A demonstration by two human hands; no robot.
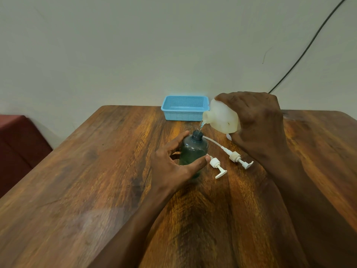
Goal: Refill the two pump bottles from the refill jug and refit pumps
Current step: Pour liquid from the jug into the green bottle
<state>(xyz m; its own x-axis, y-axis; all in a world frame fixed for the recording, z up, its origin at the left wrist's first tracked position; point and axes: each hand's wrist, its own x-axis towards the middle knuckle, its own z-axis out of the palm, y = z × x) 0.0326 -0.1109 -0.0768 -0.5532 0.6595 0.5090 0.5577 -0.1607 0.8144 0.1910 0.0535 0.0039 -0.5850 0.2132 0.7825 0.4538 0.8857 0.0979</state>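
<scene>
A dark translucent plastic bottle [193, 151] near the table's [96, 171] far edge was steadied by the gripping left hand [173, 163]. A white plastic refill jug [222, 118] was held tilted in the closed right hand [257, 120], a thin stream falling into the narrow neck. A spill was judged likely if the jug drifted, or overflow if pouring ran long.

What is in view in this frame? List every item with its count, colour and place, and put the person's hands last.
pump bottle: one visible, dark green, upright at table centre, neck open
refill jug: one, translucent white, tilted above the bottle, pouring a thin stream
pumps: two, white, lying on the table right of the bottle
basket: one, light blue, far table edge by the wall
table: one, brown wood
cable: one, black, on the wall upper right
seat: one, dark red, far left
left hand: holds the bottle
right hand: holds the jug
</scene>
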